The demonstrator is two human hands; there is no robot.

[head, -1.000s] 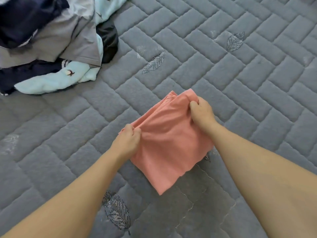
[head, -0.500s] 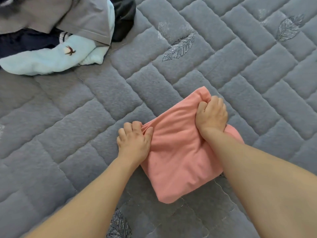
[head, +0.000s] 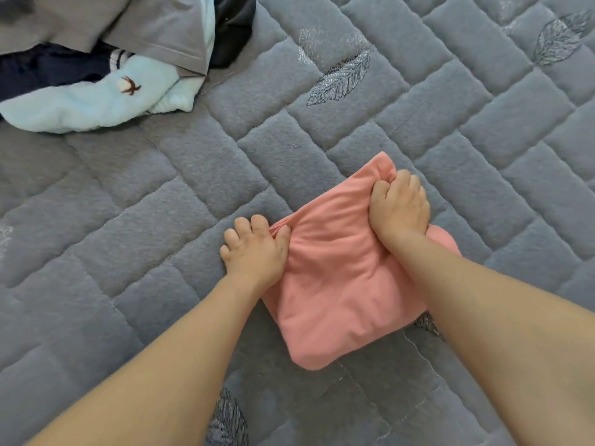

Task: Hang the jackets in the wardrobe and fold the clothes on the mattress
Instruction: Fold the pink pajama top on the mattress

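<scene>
Reaching down from the bottom of the view, your two bare forearms lead to a folded pink garment (head: 347, 284) lying flat on the grey quilted mattress (head: 161, 220), a little right of centre. Your left hand (head: 256, 252) pinches the garment's left edge, the thumb pressed onto the fabric where it bunches into small creases, while the other fingers (head: 243, 225) curl past the edge and rest on the mattress. Your right hand (head: 399, 206) is closed into a fist over the far right corner of the garment, with a gathered fold of pink cloth caught inside the grip. The near end of the garment is rounded and smooth, touching the mattress. Stitched leaf motifs (head: 341, 77) mark the quilting beyond it. Well apart, at the far left corner, sits a loose pile of clothes: a pale blue fleece piece (head: 96, 101) at the front, a grey garment (head: 145, 24) draped over it, and dark navy fabric (head: 42, 72) between them.
</scene>
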